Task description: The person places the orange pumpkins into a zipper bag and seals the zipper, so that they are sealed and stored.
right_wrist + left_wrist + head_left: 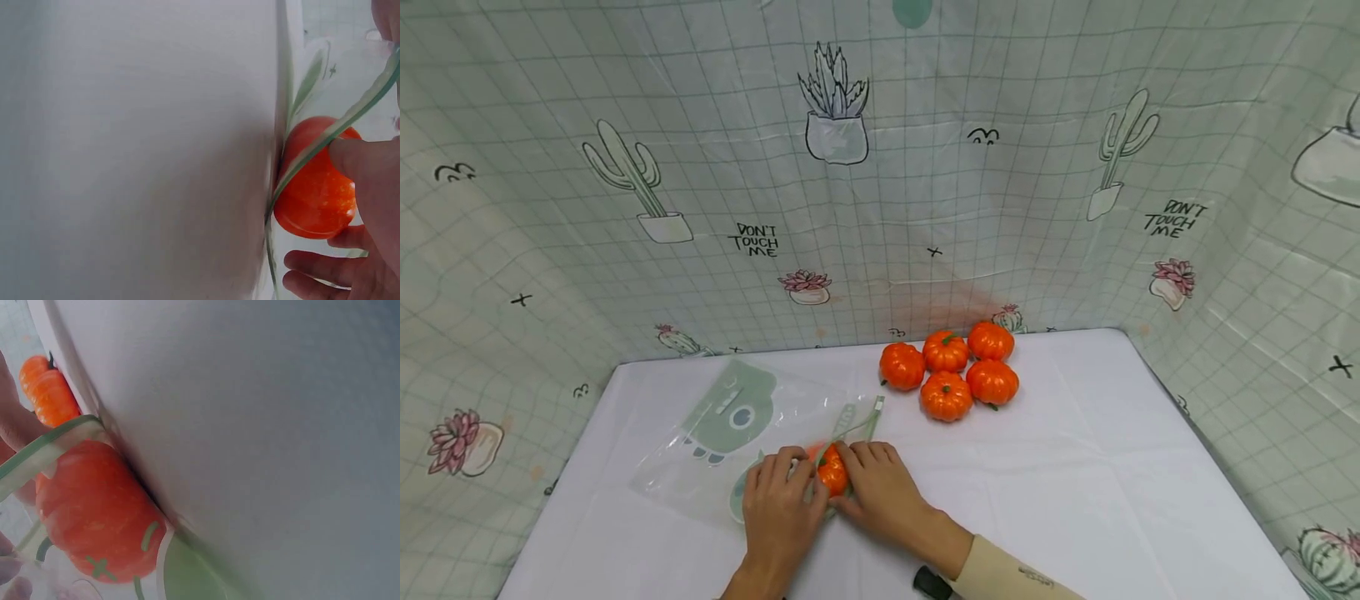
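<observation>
Mostly hidden between the 2 hands, a small orange pumpkin [832, 472] sits at the mouth of a clear zip bag [722, 442] on the white table [1075, 500], near its front edge. Only a sliver of the pumpkin shows from the head view. The left hand [781, 504] lies curled over the bag's mouth beside the pumpkin, fingers bent onto the plastic; whether they pinch the film or only press it cannot be told. The right hand [883, 492] curls against the pumpkin's other side, its fingers holding the fruit at the green zip strip, as the right wrist view shows with the thumb [362, 169] on the pumpkin's skin. In the left wrist view the pumpkin [100, 509] fills the lower left behind the strip, partly blurred, and the bag's print is cut off.

Behind the hands, 5 more pumpkins [951, 371] sit in a tight cluster near the table's far edge, just in front of the cactus-print curtain [880, 167]. Open tabletop lies to the right of the hands and between them and the cluster. The bag stretches left toward the table's left edge.
</observation>
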`<state>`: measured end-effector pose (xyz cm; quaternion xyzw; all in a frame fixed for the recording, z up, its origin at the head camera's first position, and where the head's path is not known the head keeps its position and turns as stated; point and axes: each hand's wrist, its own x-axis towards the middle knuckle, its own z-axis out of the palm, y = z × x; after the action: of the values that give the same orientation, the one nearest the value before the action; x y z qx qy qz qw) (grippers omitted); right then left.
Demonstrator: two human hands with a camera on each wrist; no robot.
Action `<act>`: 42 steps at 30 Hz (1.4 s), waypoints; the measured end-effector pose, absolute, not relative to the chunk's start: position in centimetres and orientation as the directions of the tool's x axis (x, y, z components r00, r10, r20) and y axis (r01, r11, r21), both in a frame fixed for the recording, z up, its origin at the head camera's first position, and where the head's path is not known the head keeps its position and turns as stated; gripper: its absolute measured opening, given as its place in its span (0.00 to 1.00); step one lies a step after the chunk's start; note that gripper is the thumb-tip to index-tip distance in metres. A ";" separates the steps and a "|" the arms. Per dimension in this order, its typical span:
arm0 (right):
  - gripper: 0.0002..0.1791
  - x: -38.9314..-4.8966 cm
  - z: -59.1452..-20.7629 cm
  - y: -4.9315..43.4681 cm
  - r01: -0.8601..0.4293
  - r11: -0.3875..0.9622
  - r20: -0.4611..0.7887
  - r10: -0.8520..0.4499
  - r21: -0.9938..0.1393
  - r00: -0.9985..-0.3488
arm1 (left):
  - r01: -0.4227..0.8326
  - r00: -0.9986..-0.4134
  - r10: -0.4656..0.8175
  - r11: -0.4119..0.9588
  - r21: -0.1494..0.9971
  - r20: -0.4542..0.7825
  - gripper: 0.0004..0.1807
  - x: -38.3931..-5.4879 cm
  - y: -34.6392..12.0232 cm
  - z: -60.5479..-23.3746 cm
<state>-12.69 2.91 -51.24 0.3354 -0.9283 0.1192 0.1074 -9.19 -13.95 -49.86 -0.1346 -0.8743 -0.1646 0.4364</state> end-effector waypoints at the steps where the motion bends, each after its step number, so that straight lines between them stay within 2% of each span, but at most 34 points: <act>1: 0.40 -12.7 -51.2 2.9 -0.653 0.745 0.276 -0.605 -0.137 -0.747 | 0.377 -0.582 0.090 0.910 0.171 0.808 0.02 -9.2 -14.0 -49.9; 5: 0.39 -12.4 -51.2 3.0 -0.655 0.745 0.256 -0.613 -0.127 -0.747 | 0.371 -0.580 0.082 0.913 0.173 0.811 0.02 -9.1 -14.0 -49.9; 14: 0.39 -12.4 -51.0 5.0 -0.589 0.757 0.200 -0.554 -0.282 -0.808 | 0.362 -0.582 0.079 0.917 0.171 0.809 0.02 -9.0 -14.0 -49.8; 25: 0.36 -11.7 -50.0 8.4 -0.529 0.779 0.229 -0.478 -0.336 -0.848 | 0.359 -0.575 0.073 0.918 0.170 0.815 0.01 -9.1 -14.1 -49.9; 35: 0.36 -11.8 -50.4 11.4 -0.473 0.808 0.280 -0.391 -0.352 -0.877 | 0.368 -0.555 0.069 0.914 0.170 0.829 0.02 -9.3 -14.0 -50.0; 42: 0.38 -13.0 -50.3 13.5 -0.431 0.845 0.329 -0.328 -0.316 -0.885 | 0.371 -0.555 0.074 0.914 0.166 0.829 0.02 -9.3 -13.9 -50.0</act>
<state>-12.99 13.46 -50.33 0.1995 -0.9513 0.1939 0.1324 -9.30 -13.93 -49.98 -0.1285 -0.8664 -0.1633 0.4541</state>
